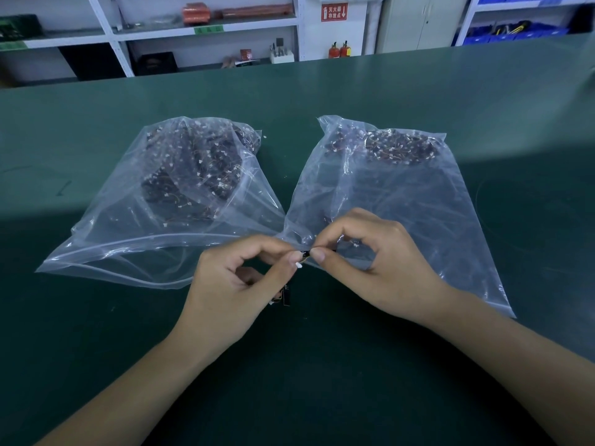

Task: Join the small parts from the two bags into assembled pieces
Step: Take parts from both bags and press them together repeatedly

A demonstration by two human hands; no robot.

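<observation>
Two clear plastic bags lie on the green table, the left bag (135, 226) and the right bag (418, 201), each holding a heap of small black parts with thin wires and white connectors. In front of the bags, my left hand (238, 281) and my right hand (370, 268) meet fingertip to fingertip. Between them they pinch a small black part (306, 252) with a white connector (299, 264) at its lower end. Another small black piece (286, 296) lies on the table just below my left hand.
The green table (322, 365) stretches wide around the bags. Behind its far edge stand white shelves (206, 27) with boxes, two red fire extinguishers (339, 50), a grey cabinet (421, 20) and blue bins (515, 30).
</observation>
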